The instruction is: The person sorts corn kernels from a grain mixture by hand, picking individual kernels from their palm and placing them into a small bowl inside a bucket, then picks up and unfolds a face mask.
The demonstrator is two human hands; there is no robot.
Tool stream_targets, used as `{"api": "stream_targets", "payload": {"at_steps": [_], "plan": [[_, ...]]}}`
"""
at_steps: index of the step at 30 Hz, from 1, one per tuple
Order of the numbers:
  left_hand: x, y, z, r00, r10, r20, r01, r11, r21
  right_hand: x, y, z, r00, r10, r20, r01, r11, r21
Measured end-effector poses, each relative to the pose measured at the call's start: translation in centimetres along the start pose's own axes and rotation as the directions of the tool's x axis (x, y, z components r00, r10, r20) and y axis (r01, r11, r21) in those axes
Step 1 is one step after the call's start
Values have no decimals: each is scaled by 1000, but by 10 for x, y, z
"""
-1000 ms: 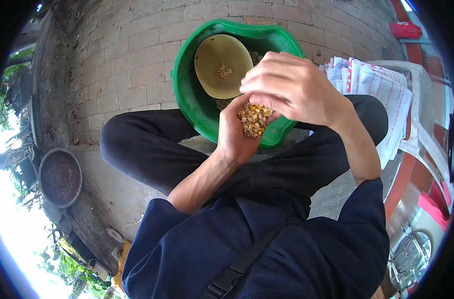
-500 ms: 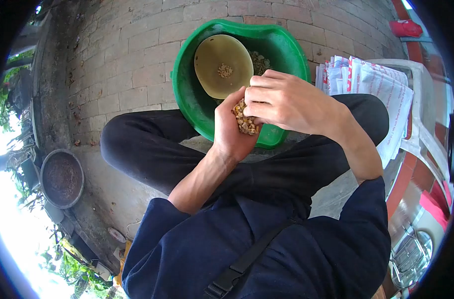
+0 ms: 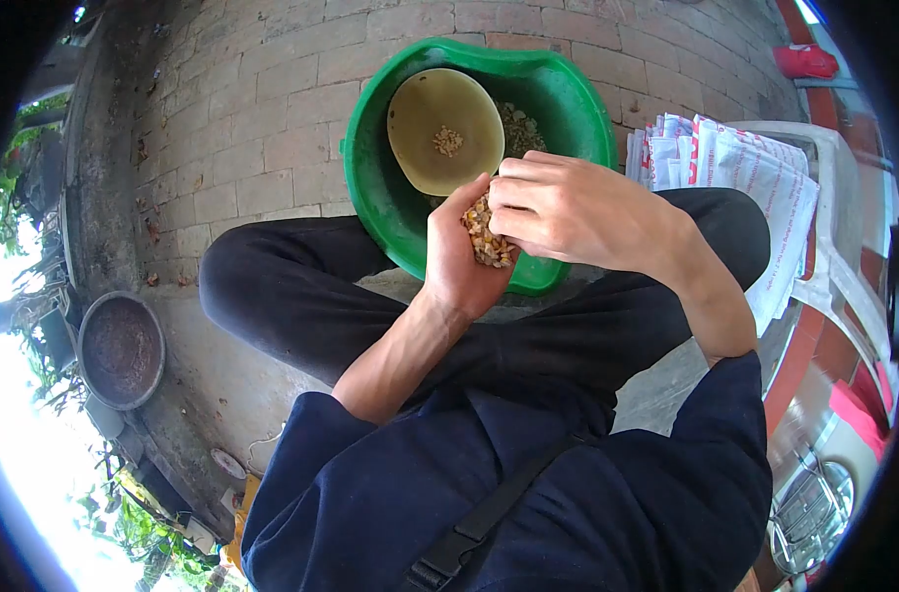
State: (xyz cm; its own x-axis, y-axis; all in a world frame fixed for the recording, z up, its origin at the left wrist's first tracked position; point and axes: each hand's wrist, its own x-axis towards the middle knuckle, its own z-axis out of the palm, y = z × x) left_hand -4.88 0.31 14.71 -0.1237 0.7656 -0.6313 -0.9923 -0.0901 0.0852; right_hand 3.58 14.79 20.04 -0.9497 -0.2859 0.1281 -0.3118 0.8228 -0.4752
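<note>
My left hand (image 3: pixel 459 259) is cupped, palm up, around a heap of mixed yellow, white and brown corn kernels (image 3: pixel 486 237). Over that heap my right hand (image 3: pixel 558 212) bends its fingers, the tips at the kernels' upper right side; whatever they pinch is hidden. Both hands are above the near rim of a green plastic tub (image 3: pixel 577 99). Inside the tub, a yellowish bowl (image 3: pixel 420 128) holds a small pile of pale kernels (image 3: pixel 447 141). Greyish loose grain (image 3: pixel 518 130) lies on the tub's floor to the bowl's right.
My crossed legs (image 3: pixel 291 281) flank the tub's near side. At the right, folded printed white sacks (image 3: pixel 755 173) lie by a white plastic chair (image 3: pixel 834 197). A round dark basin (image 3: pixel 122 352) stands at the left on the paving. Brick paving (image 3: pixel 262 109) surrounds the tub.
My right hand has dropped slightly over the kernels, its fingers still curled. My left hand stays cupped in nearly the same place. The view has shifted very slightly.
</note>
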Motion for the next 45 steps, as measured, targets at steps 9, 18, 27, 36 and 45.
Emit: {"api": "stream_targets", "payload": {"at_steps": [9,18,27,36,45], "plan": [[-2,-1,-2,998,14,64,-14,1000,-9,0,8,-4,998,17,-61,1,959,282],[-3,-11,5,992,-66,106,40,973,229,15,18,-5,816,348,-462,-235,929,286],[-5,-7,6,990,-69,121,37,967,251,24,21,-3,749,364,-553,-247,929,277],[-5,-9,3,987,-69,144,29,965,261,27,28,2,716,363,-596,-253,931,264],[-5,-10,7,989,-84,118,52,967,251,36,32,9,733,166,-659,-204,979,19]]}}
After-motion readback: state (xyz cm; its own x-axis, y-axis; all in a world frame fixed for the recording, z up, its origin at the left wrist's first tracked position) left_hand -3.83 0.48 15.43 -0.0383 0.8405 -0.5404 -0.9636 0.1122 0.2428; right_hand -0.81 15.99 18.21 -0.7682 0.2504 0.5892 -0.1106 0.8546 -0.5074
